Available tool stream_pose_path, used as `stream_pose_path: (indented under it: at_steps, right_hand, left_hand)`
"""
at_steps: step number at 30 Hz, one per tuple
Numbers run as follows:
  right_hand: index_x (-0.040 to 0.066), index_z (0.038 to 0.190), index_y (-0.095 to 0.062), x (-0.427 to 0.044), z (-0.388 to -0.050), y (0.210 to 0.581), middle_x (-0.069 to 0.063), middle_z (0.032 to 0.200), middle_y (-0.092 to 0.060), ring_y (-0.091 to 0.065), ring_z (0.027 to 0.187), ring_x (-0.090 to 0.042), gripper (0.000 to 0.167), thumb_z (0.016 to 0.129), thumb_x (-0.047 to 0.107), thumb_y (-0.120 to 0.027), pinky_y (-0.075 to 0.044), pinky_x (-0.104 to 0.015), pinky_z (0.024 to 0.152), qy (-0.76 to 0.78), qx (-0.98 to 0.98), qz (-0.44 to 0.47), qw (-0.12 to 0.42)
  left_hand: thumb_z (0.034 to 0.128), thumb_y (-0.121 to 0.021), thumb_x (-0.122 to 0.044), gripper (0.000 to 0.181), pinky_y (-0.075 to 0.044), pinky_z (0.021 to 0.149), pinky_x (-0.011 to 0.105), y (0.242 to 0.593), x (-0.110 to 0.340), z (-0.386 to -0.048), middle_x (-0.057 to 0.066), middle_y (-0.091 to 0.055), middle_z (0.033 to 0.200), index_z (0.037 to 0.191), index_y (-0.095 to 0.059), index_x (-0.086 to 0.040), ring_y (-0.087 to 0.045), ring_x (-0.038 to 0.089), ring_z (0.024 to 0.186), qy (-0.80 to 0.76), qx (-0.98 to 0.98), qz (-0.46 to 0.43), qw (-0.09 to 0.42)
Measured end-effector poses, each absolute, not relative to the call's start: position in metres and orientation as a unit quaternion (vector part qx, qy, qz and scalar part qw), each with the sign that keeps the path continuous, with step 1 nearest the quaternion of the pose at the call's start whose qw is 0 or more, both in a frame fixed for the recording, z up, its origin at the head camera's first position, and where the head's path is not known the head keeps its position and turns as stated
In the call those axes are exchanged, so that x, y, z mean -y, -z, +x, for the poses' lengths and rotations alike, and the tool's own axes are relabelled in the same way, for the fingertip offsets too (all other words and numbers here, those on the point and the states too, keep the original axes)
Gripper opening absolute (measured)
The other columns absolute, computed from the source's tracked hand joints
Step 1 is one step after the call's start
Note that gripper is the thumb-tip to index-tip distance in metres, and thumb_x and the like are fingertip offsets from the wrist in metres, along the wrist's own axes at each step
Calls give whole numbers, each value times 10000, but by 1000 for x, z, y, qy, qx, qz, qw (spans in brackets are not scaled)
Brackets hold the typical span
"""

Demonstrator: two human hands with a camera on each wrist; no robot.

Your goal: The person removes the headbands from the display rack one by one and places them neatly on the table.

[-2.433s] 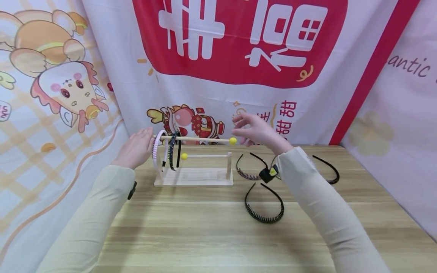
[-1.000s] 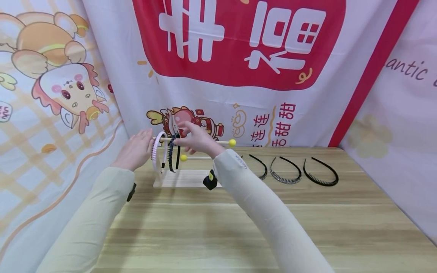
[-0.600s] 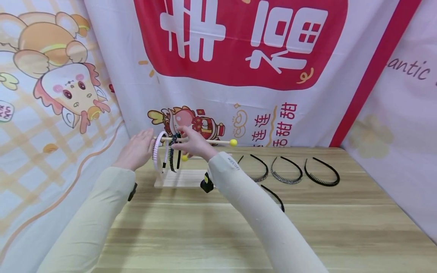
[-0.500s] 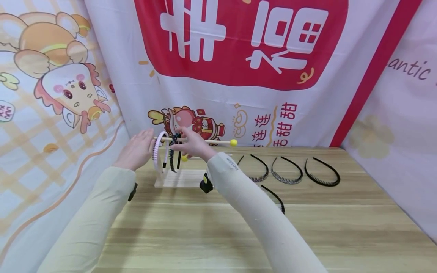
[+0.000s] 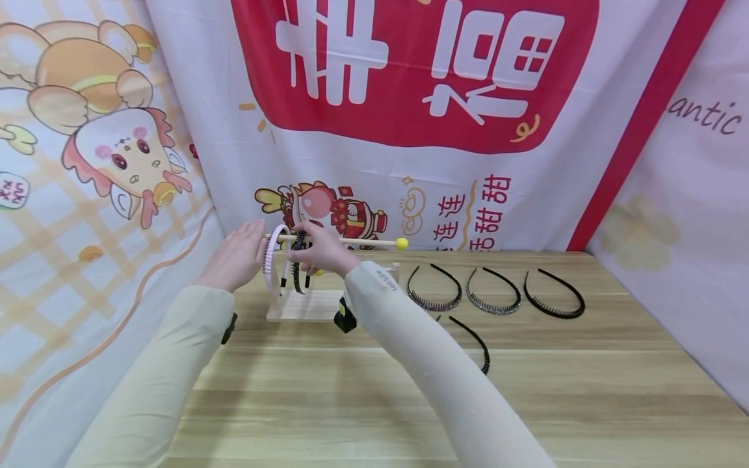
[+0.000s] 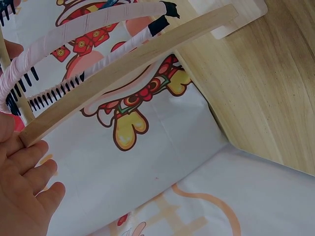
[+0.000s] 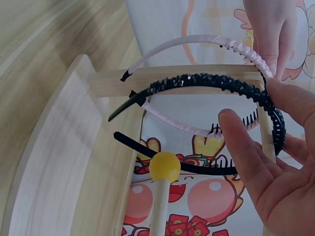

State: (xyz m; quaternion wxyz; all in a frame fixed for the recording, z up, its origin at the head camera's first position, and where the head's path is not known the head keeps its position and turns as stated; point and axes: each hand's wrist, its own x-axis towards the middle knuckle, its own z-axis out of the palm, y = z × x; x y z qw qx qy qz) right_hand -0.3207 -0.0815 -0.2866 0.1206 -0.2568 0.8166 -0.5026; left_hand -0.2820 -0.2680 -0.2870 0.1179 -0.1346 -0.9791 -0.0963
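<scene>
A wooden rack (image 5: 304, 314) with two yellow-tipped rods stands on the table. A pale pink headband (image 5: 269, 260) and a dark glittery headband (image 7: 197, 81) hang side by side from its upper rod (image 5: 368, 242). My right hand (image 5: 324, 250) pinches the top of the dark headband at the rod, with one finger inside its curve. At the rack's left end, my left hand (image 5: 236, 253) rests extended fingers against the top of the upright post (image 6: 123, 73). The lower rod's yellow ball (image 7: 165, 167) shows in the right wrist view.
Three toothed headbands lie in a row right of the rack: one multicoloured (image 5: 435, 304), one silvery (image 5: 494, 309), one black (image 5: 556, 313). Another black headband (image 5: 476, 341) lies nearer, partly behind my right sleeve. Printed cloth (image 5: 363, 156) hangs behind and at both sides.
My right hand has come leftward from the rod's right end to the dark headband and now pinches it. That headband has shifted slightly toward the pink one. My left hand stays at the post.
</scene>
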Motion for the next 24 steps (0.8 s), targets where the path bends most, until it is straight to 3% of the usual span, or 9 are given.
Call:
stream_pose_path:
  at_steps: [3, 8, 15, 24]
  right_hand:
    - [135, 1349, -425, 82, -321, 286, -103, 1035, -588, -631, 636, -242, 571, 841, 136, -684, -562, -292, 555, 505, -818, -250, 114]
    - [156, 1380, -400, 79, -322, 283, -140, 1275, -493, -646, 683, -279, 584, 859, 100, -658, -569, -357, 636, 510, -818, -237, 119]
    - [157, 1375, -416, 71, -321, 279, -156, 1228, -516, -646, 695, -305, 578, 855, 85, -659, -564, -412, 673, 527, -804, -247, 122]
    - [205, 1408, -378, 57, -313, 268, -114, 1428, -348, -654, 686, -269, 586, 884, 126, -630, -562, -317, 640, 486, -825, -274, 86]
  left_hand:
    - [1008, -248, -171, 496, -103, 1083, 541, 287, 268, -283, 323, -236, 1412, 1395, -180, 132, -186, 466, 1302, 96, 978, -138, 122]
    - [1008, -247, -170, 496, -100, 1084, 538, 286, 268, -283, 323, -227, 1414, 1396, -176, 130, -182, 466, 1303, 99, 978, -137, 125]
    - [1008, -254, -176, 500, -98, 1086, 536, 288, 269, -283, 314, -220, 1423, 1402, -174, 121, -178, 459, 1309, 97, 979, -132, 123]
    - [1010, -247, -181, 503, -82, 1089, 529, 288, 269, -283, 308, -200, 1432, 1407, -160, 115, -153, 452, 1318, 105, 979, -130, 118]
